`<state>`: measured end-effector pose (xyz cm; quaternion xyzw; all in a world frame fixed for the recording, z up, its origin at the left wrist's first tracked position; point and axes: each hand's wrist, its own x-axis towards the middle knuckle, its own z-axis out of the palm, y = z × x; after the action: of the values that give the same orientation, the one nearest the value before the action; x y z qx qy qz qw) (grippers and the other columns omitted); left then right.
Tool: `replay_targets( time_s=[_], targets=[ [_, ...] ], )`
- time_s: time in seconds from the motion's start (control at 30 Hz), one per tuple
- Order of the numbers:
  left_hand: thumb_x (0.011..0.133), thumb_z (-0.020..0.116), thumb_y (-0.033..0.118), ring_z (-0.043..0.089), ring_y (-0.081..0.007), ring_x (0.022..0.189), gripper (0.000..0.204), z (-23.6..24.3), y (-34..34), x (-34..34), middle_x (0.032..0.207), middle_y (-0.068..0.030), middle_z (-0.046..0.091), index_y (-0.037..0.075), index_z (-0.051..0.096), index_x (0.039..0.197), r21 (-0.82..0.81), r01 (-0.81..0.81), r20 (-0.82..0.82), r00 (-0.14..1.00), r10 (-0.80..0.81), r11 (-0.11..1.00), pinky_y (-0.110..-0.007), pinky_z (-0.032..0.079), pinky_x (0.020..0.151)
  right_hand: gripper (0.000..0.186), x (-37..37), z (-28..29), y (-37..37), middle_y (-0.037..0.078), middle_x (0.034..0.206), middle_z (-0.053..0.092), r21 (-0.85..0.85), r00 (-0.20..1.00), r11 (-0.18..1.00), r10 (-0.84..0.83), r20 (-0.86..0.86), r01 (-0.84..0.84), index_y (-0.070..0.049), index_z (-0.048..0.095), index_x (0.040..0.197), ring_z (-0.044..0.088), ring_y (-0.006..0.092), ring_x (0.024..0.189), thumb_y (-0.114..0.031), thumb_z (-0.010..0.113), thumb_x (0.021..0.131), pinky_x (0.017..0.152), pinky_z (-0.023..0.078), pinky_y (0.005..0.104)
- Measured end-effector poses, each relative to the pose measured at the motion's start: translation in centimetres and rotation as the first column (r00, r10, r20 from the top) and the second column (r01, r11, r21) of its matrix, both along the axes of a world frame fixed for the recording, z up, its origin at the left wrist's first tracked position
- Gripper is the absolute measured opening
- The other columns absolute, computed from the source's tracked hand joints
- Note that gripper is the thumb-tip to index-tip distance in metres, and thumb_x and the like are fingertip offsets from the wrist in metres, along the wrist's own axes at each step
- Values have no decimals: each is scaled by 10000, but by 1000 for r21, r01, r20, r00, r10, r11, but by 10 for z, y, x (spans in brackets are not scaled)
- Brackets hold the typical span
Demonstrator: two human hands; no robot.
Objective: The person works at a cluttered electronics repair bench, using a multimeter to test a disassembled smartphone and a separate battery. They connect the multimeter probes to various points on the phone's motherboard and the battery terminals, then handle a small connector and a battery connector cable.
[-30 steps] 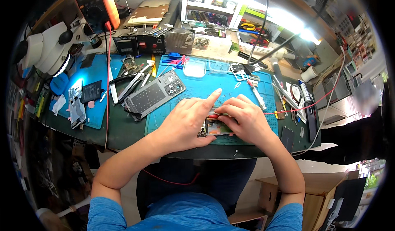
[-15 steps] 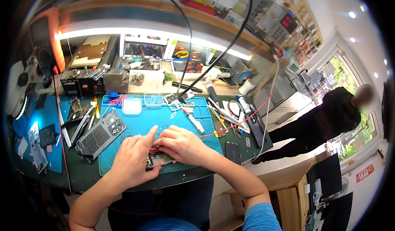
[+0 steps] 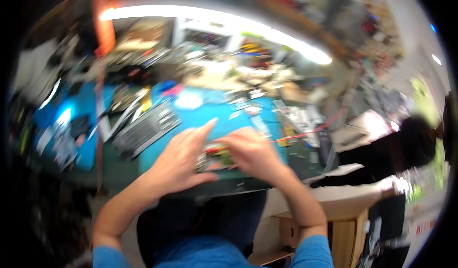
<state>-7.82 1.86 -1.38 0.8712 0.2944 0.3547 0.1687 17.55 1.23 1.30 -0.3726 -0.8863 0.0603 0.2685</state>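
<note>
The whole picture is smeared by motion. A small opened phone (image 3: 224, 160) with its circuit board bared lies at the near edge of the blue work mat (image 3: 152, 151). My left hand (image 3: 176, 160) grips its left end, index finger stretched upward and thumb along the near side. Bent over the board's far side, my right hand (image 3: 253, 156) has its fingers pinched together. Something red (image 3: 217, 149) shows beside those fingertips, too blurred to name. From behind the right hand, a red cable (image 3: 305, 134) runs off to the right.
A dark phone body (image 3: 145, 130) lies left of my left hand. Farther left, a bright light (image 3: 64, 118) shines over phone parts. Tools and strips (image 3: 300, 120) crowd the right side. A lit shelf (image 3: 210, 72) lines the back. Someone in black (image 3: 391, 149) stands at right.
The view has swung, so the bench appears shifted right and upward and blurred. Both hands stay at the opened phone, with the right hand slightly farther from the left.
</note>
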Motion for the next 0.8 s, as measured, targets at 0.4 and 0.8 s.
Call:
replay_targets(
  time_s=[0.4,0.8],
  targets=[
    [1019,760,80,600,-112,830,459,-245,-225,-126,1102,-59,558,52,426,1332,-873,-283,224,490,842,397,-260,514,680,369,-88,-143,-163,155,1240,727,-617,998,784,51,-35,-62,-107,747,1276,718,349,1123,-225,800,930,956,600,437],
    [1194,455,335,765,-228,944,419,-159,-217,-92,1103,-168,757,-31,659,1194,-846,515,490,655,575,135,-356,624,799,209,-114,-255,-197,63,1036,733,-599,995,801,-71,-71,15,-136,750,1110,704,308,1053,-256,776,941,924,548,445]
  ],
)
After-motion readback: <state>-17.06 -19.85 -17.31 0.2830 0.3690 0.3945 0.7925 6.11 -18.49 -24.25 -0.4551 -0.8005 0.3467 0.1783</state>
